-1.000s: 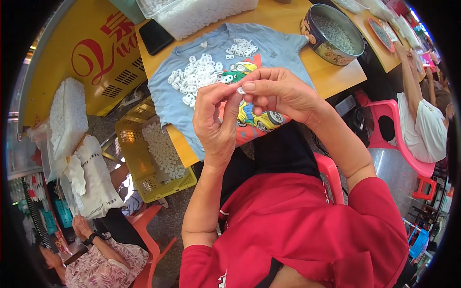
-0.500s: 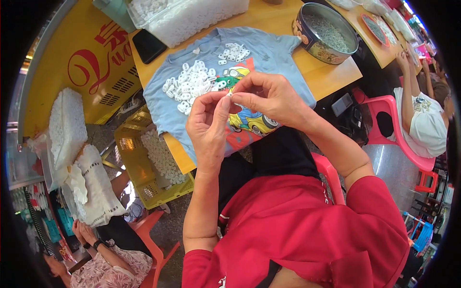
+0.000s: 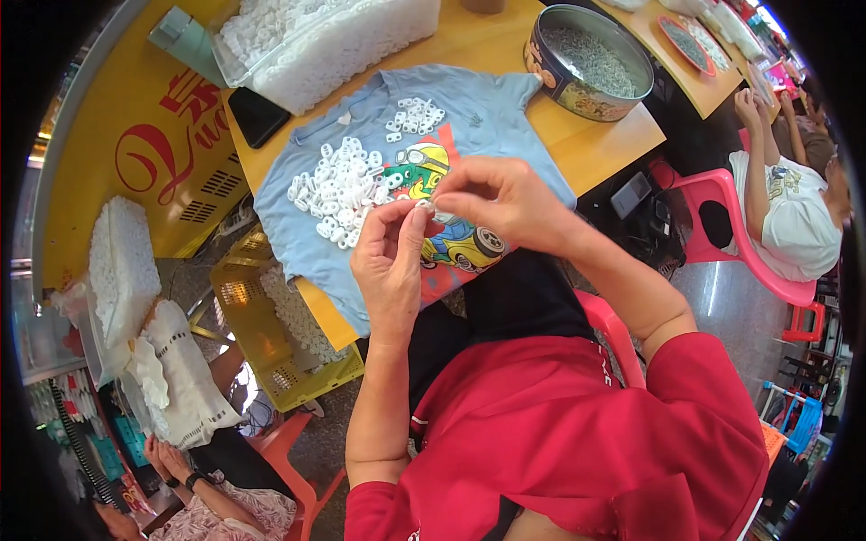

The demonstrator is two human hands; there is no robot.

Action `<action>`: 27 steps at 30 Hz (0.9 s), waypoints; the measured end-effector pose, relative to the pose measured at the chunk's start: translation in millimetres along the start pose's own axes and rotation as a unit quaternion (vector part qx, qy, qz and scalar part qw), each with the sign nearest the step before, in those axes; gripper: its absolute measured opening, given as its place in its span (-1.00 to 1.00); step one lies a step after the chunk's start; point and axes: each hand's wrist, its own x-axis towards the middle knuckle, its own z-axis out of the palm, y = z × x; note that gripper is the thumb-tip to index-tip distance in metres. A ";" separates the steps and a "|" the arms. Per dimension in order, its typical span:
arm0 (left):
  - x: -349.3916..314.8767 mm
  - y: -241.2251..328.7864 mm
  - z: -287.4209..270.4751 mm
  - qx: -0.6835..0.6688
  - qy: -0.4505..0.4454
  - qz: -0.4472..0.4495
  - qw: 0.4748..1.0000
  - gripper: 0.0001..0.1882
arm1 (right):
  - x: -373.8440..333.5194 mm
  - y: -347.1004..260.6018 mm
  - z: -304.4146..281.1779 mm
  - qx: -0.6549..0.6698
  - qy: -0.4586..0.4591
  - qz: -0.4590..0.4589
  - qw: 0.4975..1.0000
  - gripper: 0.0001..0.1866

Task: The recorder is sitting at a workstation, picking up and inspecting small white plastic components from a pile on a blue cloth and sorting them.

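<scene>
My left hand (image 3: 388,270) pinches a small white plastic piece (image 3: 425,206) upright between thumb and index finger. Against its right side, my right hand (image 3: 514,206) is closed in a pinch; whatever its fingertips grip is too small to make out. Both hands hover over the front of a light blue printed T-shirt (image 3: 302,230) spread across the table. On the shirt, beyond my left hand, lies a heap of white oval pieces with holes (image 3: 336,185). A smaller cluster of similar pieces (image 3: 417,117) rests farther back.
A clear bin heaped with white pieces (image 3: 347,45) and a black phone (image 3: 258,117) are at the back left. A round tin (image 3: 577,101) of small metal parts stands back right. Below left is a yellow crate (image 3: 293,388); people sit on both sides.
The view has shifted, so the table things sit farther left. My hands remain together; the right fingertips have drawn slightly apart from the left, leaving the white piece more exposed.
</scene>
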 end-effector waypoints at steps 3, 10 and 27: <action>2.1 -1.9 0.4 -0.015 -0.007 -0.006 1.000 -0.87 | 10.0 6.9 -29.6 0.158 0.060 0.060 0.984 -0.81; 4.6 -4.3 1.6 -0.037 -0.028 0.003 0.999 -0.88 | 26.7 16.4 -62.6 -0.290 0.155 -0.033 0.944 -0.85; 6.7 -9.9 -5.7 -0.022 -0.050 0.001 0.999 -0.83 | 56.9 22.3 -73.8 -0.409 0.065 -0.100 0.905 -0.83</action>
